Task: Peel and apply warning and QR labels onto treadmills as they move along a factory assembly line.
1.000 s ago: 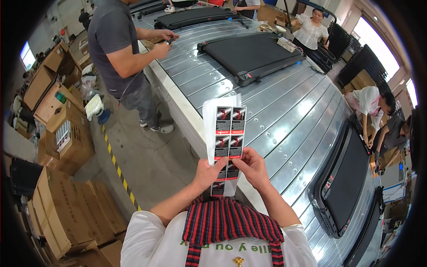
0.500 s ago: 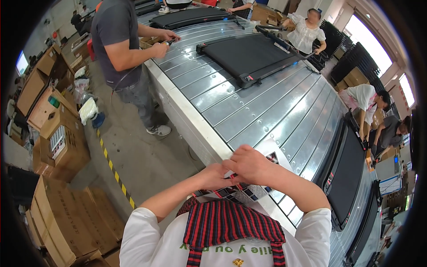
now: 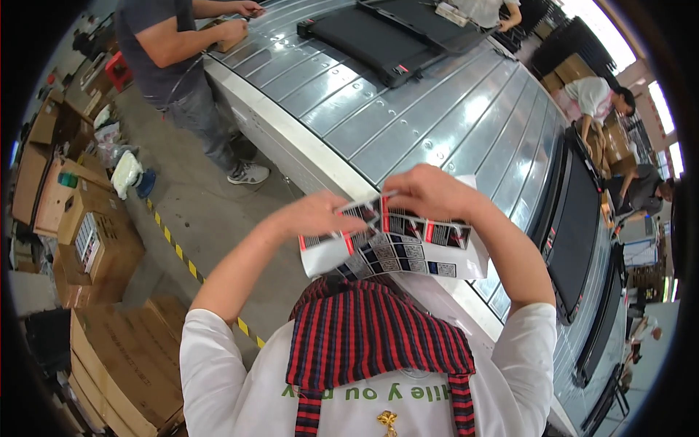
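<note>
A white sheet of printed labels [image 3: 399, 253], with black, red and blue blocks, hangs curved between my hands in front of my chest. My left hand [image 3: 325, 211] is closed on its left part, slightly blurred, thumb across the printed side. On the upper edge, the fingers of my right hand [image 3: 429, 191] pinch the sheet; their tips are partly hidden. It overlaps the near edge of the metal-slatted conveyor table [image 3: 346, 171]. Whether a single label is coming away between my fingers I cannot make out.
On the table lie a flat black treadmill-like base [image 3: 371, 47] and another black unit [image 3: 564, 240] at right. A person in grey [image 3: 156, 51] stands at far left; others work across the table. Cardboard boxes [image 3: 127, 364] and a striped floor line [image 3: 178, 251] are at left.
My hands have moved apart and the label sheet now shows spread between them, where before it was lower and mostly covered. The view has shifted, so the far table end is cut off.
</note>
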Demonstrator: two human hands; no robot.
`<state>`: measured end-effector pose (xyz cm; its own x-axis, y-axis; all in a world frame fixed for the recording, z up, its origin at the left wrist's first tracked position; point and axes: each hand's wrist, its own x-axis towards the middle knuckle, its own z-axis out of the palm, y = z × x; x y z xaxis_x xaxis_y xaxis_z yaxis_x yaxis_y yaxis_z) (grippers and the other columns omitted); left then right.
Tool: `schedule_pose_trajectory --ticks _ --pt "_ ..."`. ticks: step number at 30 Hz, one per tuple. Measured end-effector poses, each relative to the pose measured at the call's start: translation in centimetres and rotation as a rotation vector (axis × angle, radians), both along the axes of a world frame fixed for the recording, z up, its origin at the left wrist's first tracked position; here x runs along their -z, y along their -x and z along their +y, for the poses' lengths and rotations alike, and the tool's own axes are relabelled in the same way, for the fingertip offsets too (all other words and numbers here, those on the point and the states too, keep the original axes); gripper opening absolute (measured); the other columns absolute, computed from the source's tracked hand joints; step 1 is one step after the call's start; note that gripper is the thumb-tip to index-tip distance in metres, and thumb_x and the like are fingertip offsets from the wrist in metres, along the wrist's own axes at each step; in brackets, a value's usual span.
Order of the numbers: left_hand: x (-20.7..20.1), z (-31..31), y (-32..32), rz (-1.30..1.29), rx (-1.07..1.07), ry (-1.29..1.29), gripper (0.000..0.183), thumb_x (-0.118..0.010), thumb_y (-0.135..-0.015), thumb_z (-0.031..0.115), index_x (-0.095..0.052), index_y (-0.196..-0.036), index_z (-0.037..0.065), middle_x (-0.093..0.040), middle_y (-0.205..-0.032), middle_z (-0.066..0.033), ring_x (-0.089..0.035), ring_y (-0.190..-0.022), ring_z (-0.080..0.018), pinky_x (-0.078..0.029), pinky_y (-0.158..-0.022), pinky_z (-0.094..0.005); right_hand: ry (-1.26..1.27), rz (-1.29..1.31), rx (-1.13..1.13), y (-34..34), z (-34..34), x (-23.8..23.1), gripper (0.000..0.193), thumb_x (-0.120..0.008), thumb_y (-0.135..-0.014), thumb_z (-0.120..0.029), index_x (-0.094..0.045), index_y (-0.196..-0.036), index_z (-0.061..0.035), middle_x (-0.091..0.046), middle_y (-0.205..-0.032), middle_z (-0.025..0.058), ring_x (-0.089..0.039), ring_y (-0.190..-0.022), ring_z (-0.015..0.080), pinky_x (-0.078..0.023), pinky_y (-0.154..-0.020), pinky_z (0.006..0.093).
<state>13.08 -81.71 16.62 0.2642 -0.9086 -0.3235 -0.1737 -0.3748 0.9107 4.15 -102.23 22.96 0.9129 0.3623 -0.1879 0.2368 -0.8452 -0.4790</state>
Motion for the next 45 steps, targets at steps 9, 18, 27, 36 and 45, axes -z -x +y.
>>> schedule_pose_trajectory --ticks 9,18,27,36,45 --pt "4.5 1.6 -4.2 0.528 -0.215 0.236 0.042 -0.055 -0.082 0.042 -0.06 -0.091 0.001 -0.06 -0.082 -0.0021 -0.053 -0.073 -0.0071 -0.043 -0.067 -0.0221 -0.571 0.33 0.342 -2.2 -4.9 1.2 0.021 -0.054 -0.086 -0.019 -0.059 -0.084 0.0012 -0.06 -0.069 -0.0003 -0.053 -0.062 0.0039 -0.044 -0.055 0.0206" --pt "0.8 -2.5 -4.4 0.355 -0.371 0.219 0.034 -0.058 -0.082 0.021 -0.054 -0.107 -0.002 -0.059 -0.098 -0.0048 -0.055 -0.086 -0.0107 -0.045 -0.076 -0.0258 -0.693 0.206 0.371 -5.5 -8.3 2.6 0.026 -0.057 -0.084 -0.024 -0.059 -0.095 0.0 -0.061 -0.076 -0.0002 -0.053 -0.068 0.0056 -0.045 -0.062 0.0227" --pt "3.7 -8.9 -4.2 0.259 -1.136 0.886 0.032 -0.055 -0.086 0.02 -0.052 -0.108 -0.002 -0.057 -0.099 -0.0048 -0.053 -0.086 -0.0124 -0.044 -0.077 -0.0265 -1.842 -0.114 0.532 -1.7 -17.0 5.9 0.027 -0.049 -0.088 -0.021 -0.052 -0.109 -0.0038 -0.059 -0.099 0.006 -0.056 -0.087 0.0152 -0.047 -0.072 0.0279" --pt "8.8 -12.8 -2.1 0.451 -0.918 0.403 0.028 -0.052 -0.086 0.023 -0.055 -0.104 0.003 -0.056 -0.082 0.0028 -0.048 -0.065 -0.0058 -0.04 -0.056 -0.0214 -1.609 -0.139 0.765 -2.9 -13.5 12.2 0.021 -0.053 -0.085 -0.014 -0.056 -0.101 -0.0015 -0.062 -0.093 0.0073 -0.059 -0.082 0.0139 -0.047 -0.073 0.0269" --pt "4.4 -12.2 -17.4 0.588 -0.47 0.37 0.039 -0.061 -0.081 0.028 -0.056 -0.106 -0.001 -0.061 -0.094 -0.0074 -0.058 -0.082 -0.0145 -0.045 -0.074 -0.0273 -0.843 0.042 0.729 -10.4 -10.9 9.9 0.01 -0.058 -0.079 -0.011 -0.058 -0.075 -0.0022 -0.057 -0.076 -0.001 -0.047 -0.065 0.0068 -0.039 -0.061 0.0234"
